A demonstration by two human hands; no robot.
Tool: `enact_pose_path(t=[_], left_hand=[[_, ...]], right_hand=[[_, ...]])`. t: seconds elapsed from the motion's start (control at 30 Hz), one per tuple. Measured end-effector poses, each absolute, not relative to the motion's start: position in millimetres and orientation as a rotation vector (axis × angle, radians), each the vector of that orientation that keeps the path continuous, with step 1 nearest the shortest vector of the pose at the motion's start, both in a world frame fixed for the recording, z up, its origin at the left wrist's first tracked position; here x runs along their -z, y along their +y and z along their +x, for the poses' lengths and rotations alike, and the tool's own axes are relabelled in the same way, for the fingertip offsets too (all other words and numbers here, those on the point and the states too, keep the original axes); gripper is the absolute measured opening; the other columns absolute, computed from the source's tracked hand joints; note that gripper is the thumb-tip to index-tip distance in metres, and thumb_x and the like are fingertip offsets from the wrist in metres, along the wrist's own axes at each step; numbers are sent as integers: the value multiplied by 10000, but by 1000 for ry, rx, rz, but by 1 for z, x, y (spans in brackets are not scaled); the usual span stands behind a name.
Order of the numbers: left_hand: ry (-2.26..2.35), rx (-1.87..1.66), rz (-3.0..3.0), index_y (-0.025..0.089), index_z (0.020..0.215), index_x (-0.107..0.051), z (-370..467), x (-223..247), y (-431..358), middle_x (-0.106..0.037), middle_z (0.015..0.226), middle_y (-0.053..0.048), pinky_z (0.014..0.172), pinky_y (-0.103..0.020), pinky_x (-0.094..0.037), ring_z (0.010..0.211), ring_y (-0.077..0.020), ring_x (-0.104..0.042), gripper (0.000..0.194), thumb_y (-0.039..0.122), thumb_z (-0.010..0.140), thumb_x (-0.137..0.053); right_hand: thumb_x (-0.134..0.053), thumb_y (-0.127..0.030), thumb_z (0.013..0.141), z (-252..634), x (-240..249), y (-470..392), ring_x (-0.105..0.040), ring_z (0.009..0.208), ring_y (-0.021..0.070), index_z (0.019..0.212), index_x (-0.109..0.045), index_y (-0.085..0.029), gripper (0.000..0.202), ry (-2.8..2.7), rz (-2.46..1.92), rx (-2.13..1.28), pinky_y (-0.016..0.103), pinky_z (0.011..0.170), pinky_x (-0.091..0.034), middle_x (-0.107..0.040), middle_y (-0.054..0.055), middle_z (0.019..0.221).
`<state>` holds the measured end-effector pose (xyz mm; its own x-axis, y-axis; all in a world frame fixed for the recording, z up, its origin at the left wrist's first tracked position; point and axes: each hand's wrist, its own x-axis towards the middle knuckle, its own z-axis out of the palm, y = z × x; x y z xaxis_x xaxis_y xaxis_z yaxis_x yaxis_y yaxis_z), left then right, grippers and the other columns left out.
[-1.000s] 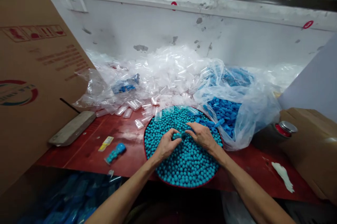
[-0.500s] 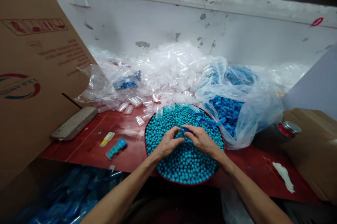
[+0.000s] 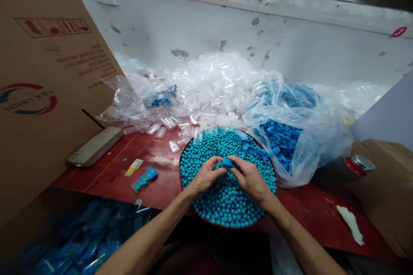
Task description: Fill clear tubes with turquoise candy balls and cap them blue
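Observation:
Both hands meet over a round red-rimmed tray [image 3: 180, 171] full of teal beads [image 3: 237, 212]. The fingers of my right hand [image 3: 248, 176] are closed on a blue cap [image 3: 227, 163]. My left hand [image 3: 206, 176] is closed beside it, its fingertips around a small clear container that is mostly hidden by the fingers and touches the cap. Several loose blue caps [image 3: 258, 152] lie on the beads at the tray's right side. To the left, a filled clear tube with a blue cap [image 3: 145, 179] lies on the red table [image 3: 161, 197].
Clear tubes [image 3: 213, 90] are heaped at the back. A plastic bag of blue caps [image 3: 280, 141] stands right of the tray. Cardboard boxes flank both sides [image 3: 48, 94], [image 3: 383, 189]. A grey block [image 3: 95, 146] and yellow packet [image 3: 133, 167] lie left; a metal-lidded container [image 3: 363, 164] stands right.
My right hand has turned, and the blue cap now shows more clearly between the hands. The whole view has shifted slightly. My left hand keeps about the same pose.

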<state>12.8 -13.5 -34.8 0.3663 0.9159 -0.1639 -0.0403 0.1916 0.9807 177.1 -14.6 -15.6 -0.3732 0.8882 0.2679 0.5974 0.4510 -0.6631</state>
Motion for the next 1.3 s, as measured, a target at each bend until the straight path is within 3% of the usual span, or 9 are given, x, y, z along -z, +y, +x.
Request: enact_pose_path(t=[0.13,0.37,0.57,0.67,0.77,0.9,1.03,1.13,1.3], left_hand=[[988,-886,1220,155,969,-467,12,32,-17,-532,743,28,450,-152,-333,521,-48,-435,277,237,713,-532],[957,-901,1229,172,1093,-432,12,27,-24,-543,740,30,565,-198,-399,639,-97,-489,401,220,709,-535],[964,-950,1317,194,1155,-403,12,27,-32,-537,1030,-28,783,-260,-405,924,-159,-493,433,221,736,-508],[1003,-1017,1396,197,1170,-405,11,25,-35,-502,1102,-37,839,-267,-372,976,-165,-463,453,219,731,-513],[1012,-977,1444,199,1129,-429,10,21,-38,-540,895,-5,713,-236,-396,752,-116,-483,389,224,746,-490],[1021,-942,1425,203,993,-468,12,18,-41,-461,679,53,557,-188,-356,557,-68,-395,238,228,757,-473],[1017,-1010,1356,204,968,-461,13,18,-42,-425,662,58,505,-168,-338,529,-52,-381,216,247,758,-485],[941,-951,1230,217,1025,-393,9,18,-42,-427,652,63,422,-157,-316,459,-42,-383,267,307,781,-457],[910,-858,1252,218,1021,-381,3,14,-43,-458,697,55,420,-155,-354,461,-38,-402,287,309,769,-486]], right_hand=[[-341,-138,837,170,24,-21,-530,1001,199,1198,-457,-177,381,-2176,-1233,-447,364,846,-446,-574,102,1075],[-311,-128,842,169,33,-30,-449,1115,199,1254,-387,-119,419,-2189,-1178,-432,364,915,-407,-506,136,1183],[-375,-179,846,168,11,-33,-594,859,168,1073,-568,-217,300,-2059,-1161,-625,309,776,-475,-642,56,922],[-437,-214,825,165,5,-37,-608,814,171,1006,-609,-219,249,-1945,-1210,-644,297,742,-477,-657,53,896],[-445,-226,824,164,6,-41,-608,755,157,973,-621,-222,230,-1939,-1190,-666,268,689,-474,-659,41,852],[-422,-218,837,170,6,-39,-582,704,144,939,-624,-219,226,-2105,-1070,-671,249,650,-456,-632,35,766],[-436,-198,821,176,3,-36,-563,787,146,1012,-597,-214,250,-2128,-996,-786,272,726,-454,-603,45,840],[-514,-226,772,177,3,-38,-560,861,148,1060,-569,-238,293,-1889,-1009,-1124,283,744,-473,-583,33,991],[-613,-267,687,170,10,-38,-601,612,125,1126,-484,-204,462,-1189,-1069,-1484,315,610,-521,-619,6,834]])
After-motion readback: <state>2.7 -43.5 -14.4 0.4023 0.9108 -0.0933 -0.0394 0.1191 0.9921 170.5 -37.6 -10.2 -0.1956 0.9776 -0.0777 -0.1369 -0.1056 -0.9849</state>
